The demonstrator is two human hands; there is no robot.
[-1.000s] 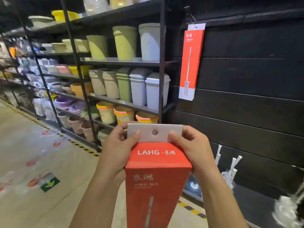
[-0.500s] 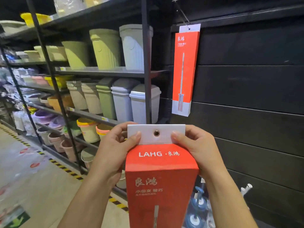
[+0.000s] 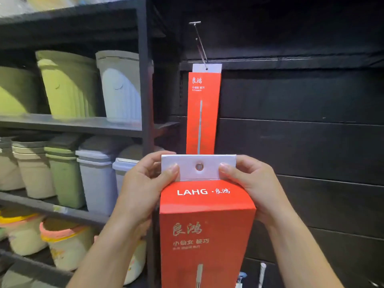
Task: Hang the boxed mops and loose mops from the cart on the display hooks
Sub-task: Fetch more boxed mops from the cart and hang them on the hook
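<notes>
I hold a tall red mop box point(image 3: 205, 229) upright in front of me, its white hang tab with a round hole point(image 3: 198, 166) at the top. My left hand point(image 3: 143, 183) pinches the tab's left end, thumb on the front. My right hand point(image 3: 249, 181) pinches the right end the same way. Straight above, a second red mop box point(image 3: 202, 113) hangs by its tab from a metal display hook point(image 3: 200, 43) on the black slatted wall. The held box's tab sits just below that hanging box's lower end.
A black shelf rack point(image 3: 145, 84) to the left carries green, grey and white waste bins point(image 3: 68, 84). Its upright post stands close to the hanging box. The black slat wall point(image 3: 301, 142) fills the right side. Loose mop handles point(image 3: 262, 273) show low at the right.
The view has swung right and closer to the wall. The hanging box and hook are now directly above the held box, which has risen toward it. Both hands keep the same grip.
</notes>
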